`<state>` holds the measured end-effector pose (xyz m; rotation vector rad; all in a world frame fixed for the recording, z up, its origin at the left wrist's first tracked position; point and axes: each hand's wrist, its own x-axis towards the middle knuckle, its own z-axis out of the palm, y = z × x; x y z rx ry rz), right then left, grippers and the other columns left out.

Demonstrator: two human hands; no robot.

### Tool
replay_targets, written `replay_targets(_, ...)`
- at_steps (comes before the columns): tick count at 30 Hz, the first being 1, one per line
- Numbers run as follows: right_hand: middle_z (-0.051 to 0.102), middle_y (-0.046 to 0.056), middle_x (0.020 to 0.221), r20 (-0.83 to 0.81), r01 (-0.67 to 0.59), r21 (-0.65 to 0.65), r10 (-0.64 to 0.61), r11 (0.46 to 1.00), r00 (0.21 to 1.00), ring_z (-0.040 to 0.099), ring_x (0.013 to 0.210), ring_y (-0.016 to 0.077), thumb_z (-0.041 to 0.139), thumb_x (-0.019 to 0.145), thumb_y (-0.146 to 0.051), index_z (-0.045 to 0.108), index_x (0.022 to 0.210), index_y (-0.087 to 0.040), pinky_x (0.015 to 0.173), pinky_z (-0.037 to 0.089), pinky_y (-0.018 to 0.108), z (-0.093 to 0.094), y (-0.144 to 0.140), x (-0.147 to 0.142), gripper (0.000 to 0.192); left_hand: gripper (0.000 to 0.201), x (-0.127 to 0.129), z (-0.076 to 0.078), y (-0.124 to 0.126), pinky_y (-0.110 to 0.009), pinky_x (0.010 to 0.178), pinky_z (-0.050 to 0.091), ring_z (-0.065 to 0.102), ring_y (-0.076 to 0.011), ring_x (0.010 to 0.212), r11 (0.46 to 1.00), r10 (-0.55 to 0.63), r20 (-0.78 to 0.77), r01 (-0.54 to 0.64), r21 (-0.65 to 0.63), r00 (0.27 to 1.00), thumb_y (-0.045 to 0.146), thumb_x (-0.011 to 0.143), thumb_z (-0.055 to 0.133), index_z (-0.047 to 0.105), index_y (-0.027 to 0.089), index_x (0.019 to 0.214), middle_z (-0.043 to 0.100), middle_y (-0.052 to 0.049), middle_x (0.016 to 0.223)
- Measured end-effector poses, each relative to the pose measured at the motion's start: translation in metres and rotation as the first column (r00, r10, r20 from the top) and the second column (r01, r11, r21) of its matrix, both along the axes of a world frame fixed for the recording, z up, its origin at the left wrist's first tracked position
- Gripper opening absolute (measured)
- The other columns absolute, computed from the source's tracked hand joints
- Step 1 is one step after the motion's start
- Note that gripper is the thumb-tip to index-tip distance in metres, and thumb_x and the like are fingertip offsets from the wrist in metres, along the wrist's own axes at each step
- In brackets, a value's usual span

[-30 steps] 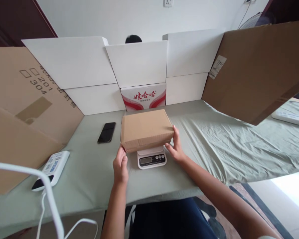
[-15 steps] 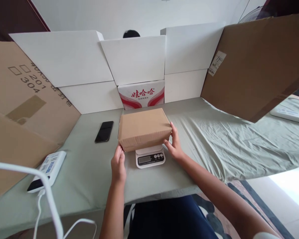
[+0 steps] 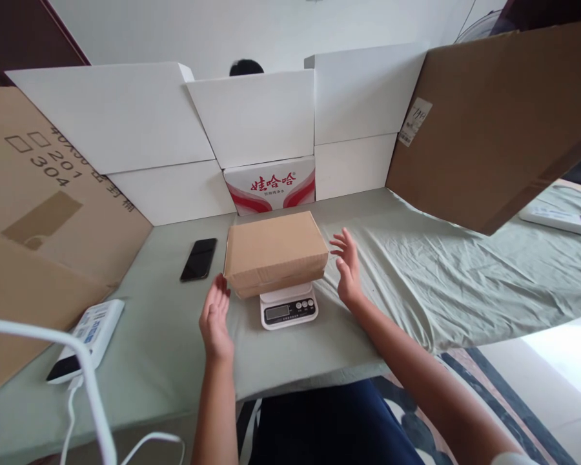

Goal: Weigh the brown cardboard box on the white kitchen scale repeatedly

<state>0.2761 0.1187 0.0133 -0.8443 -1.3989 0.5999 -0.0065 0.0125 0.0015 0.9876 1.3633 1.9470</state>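
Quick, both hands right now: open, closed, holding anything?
Left hand: open, empty, just off the cardboard box.
Right hand: open, empty, beside the box.

cardboard box (image 3: 274, 248) rests on scale (image 3: 288, 306), hands apart beside it.

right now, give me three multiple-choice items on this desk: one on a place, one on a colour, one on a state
1. Where does the box sit?
A. on the scale
B. on the phone
C. on the floor

2. What colour is the phone?
A. white
B. black
C. red

3. How are the left hand and right hand?
A. both gripping the box
B. both open, beside the box
C. both flat on the cloth

Answers:
1. A, the scale's display pokes out from under the box.
2. B, it lies dark on the green cloth, left of the box.
3. B, fingers are spread, with a gap to the box on each side.
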Motion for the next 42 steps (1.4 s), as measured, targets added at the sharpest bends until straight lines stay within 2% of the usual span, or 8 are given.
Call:
replay_targets(4, 0.05, 0.01, 0.157, 0.097, -0.135, 0.013, 0.133, 0.991, 0.986, 0.055, 0.139, 0.0365, 0.045, 0.101, -0.069, 0.035, 0.164, -0.042, 0.111, 0.051, 0.057, -0.002, -0.006, -0.006, 0.07, 0.078, 0.003, -0.007, 0.002, -0.05, 0.126, 0.039, 0.051, -0.0361, 0.151, 0.998, -0.014, -0.002, 0.014, -0.065, 1.0, 0.068, 0.089, 0.06, 0.063, 0.019, 0.15, 0.061, -0.019, 0.155)
replay_targets(11, 0.043, 0.011, 0.165, 0.212, -0.175, 0.023, 0.167, 0.984, 0.963, 0.043, 0.153, 0.0353, 0.043, 0.103, -0.067, 0.034, 0.166, -0.036, 0.116, 0.049, 0.057, 0.001, -0.01, -0.004, 0.07, 0.086, 0.004, -0.01, 0.002, -0.055, 0.126, 0.037, 0.054, -0.0391, 0.148, 0.997, -0.04, -0.017, 0.038, -0.069, 0.999, 0.072, 0.086, 0.064, 0.064, 0.013, 0.148, 0.06, -0.024, 0.154)
replay_targets(21, 0.041, 0.01, 0.169, 0.137, -0.246, -0.024, 0.247, 0.969, 0.959, 0.042, 0.156, 0.035, 0.049, 0.103, -0.066, 0.034, 0.165, -0.035, 0.122, 0.045, 0.055, 0.001, -0.012, -0.006, 0.071, 0.084, 0.005, -0.014, 0.0, -0.055, 0.126, 0.038, 0.053, -0.0391, 0.148, 0.996, -0.053, -0.031, 0.051, -0.07, 0.998, 0.071, 0.088, 0.063, 0.063, 0.014, 0.149, 0.061, -0.023, 0.154)
replay_targets(24, 0.038, 0.01, 0.172, 0.1, -0.27, -0.026, 0.272, 0.962, 0.957, 0.041, 0.157, 0.0355, 0.05, 0.101, -0.068, 0.032, 0.166, -0.034, 0.124, 0.044, 0.055, 0.006, -0.011, -0.009, 0.075, 0.083, 0.005, -0.005, 0.004, -0.054, 0.125, 0.039, 0.053, -0.0391, 0.149, 0.995, -0.079, -0.043, 0.075, -0.071, 0.996, 0.07, 0.089, 0.064, 0.061, 0.014, 0.151, 0.058, -0.023, 0.157)
replay_targets(29, 0.044, 0.008, 0.166, 0.039, -0.212, 0.088, 0.21, 0.973, 0.977, 0.048, 0.15, 0.0355, 0.051, 0.097, -0.074, 0.035, 0.162, -0.036, 0.124, 0.045, 0.056, 0.037, 0.027, -0.025, 0.077, 0.074, -0.003, 0.032, 0.054, -0.047, 0.123, 0.043, 0.055, -0.0343, 0.148, 0.991, -0.105, -0.12, 0.114, 0.07, 0.987, 0.065, 0.092, 0.062, 0.063, 0.016, 0.147, 0.063, -0.019, 0.152)
replay_targets(32, 0.045, 0.01, 0.164, 0.023, -0.214, 0.105, 0.213, 0.971, 0.977, 0.049, 0.147, 0.0353, 0.053, 0.094, -0.074, 0.034, 0.16, -0.032, 0.125, 0.043, 0.055, 0.04, 0.068, -0.041, 0.081, 0.062, -0.007, 0.039, 0.102, -0.043, 0.12, 0.046, 0.062, -0.029, 0.14, 0.995, -0.057, -0.145, 0.068, 0.073, 0.988, 0.062, 0.095, 0.058, 0.067, 0.019, 0.138, 0.07, -0.015, 0.141)
replay_targets(36, 0.045, 0.014, 0.163, -0.007, -0.161, -0.009, 0.161, 0.987, 0.987, 0.047, 0.147, 0.0366, 0.057, 0.091, -0.068, 0.035, 0.158, -0.025, 0.127, 0.037, 0.057, 0.013, 0.105, -0.055, 0.082, 0.057, -0.005, 0.018, 0.144, -0.045, 0.117, 0.048, 0.062, -0.0291, 0.139, 0.998, -0.055, -0.112, 0.05, -0.049, 0.992, 0.063, 0.095, 0.058, 0.069, 0.02, 0.13, 0.073, -0.015, 0.136)
replay_targets(42, 0.045, 0.013, 0.165, 0.012, -0.171, -0.066, 0.172, 0.983, 0.985, 0.045, 0.152, 0.0345, 0.057, 0.092, -0.061, 0.036, 0.158, -0.024, 0.131, 0.032, 0.056, -0.016, 0.115, -0.053, 0.078, 0.063, -0.007, -0.012, 0.148, -0.045, 0.12, 0.045, 0.056, -0.0299, 0.147, 0.989, -0.117, -0.087, 0.108, -0.099, 0.989, 0.067, 0.094, 0.058, 0.066, 0.022, 0.137, 0.066, -0.016, 0.148)
